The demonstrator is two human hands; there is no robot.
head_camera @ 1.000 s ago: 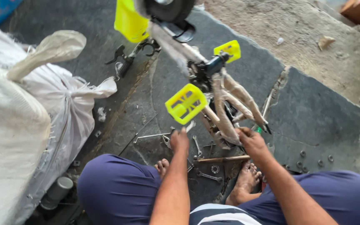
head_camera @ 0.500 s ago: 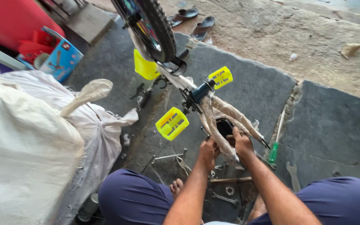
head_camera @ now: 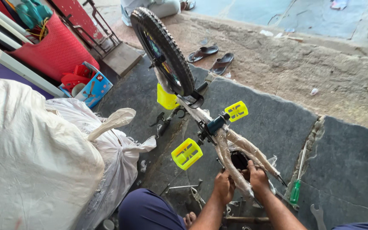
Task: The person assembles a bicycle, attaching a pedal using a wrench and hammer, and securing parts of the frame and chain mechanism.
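Bicycle repair workshop: screwdriver [head_camera: 295, 196], spanner [head_camera: 318, 214] (scattered) on the stone floor [head_camera: 354, 166].

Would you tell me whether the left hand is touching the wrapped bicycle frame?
Touching: the head view shows the left hand gripping the wrapped bicycle frame, fingers against it.

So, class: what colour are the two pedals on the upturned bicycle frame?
Bright yellow. The pedals show best in the head view, just above the hands.

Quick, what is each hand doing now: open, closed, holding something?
Left hand: closed around the wrapped bicycle frame.
Right hand: closed on the same frame, near its dark opening.
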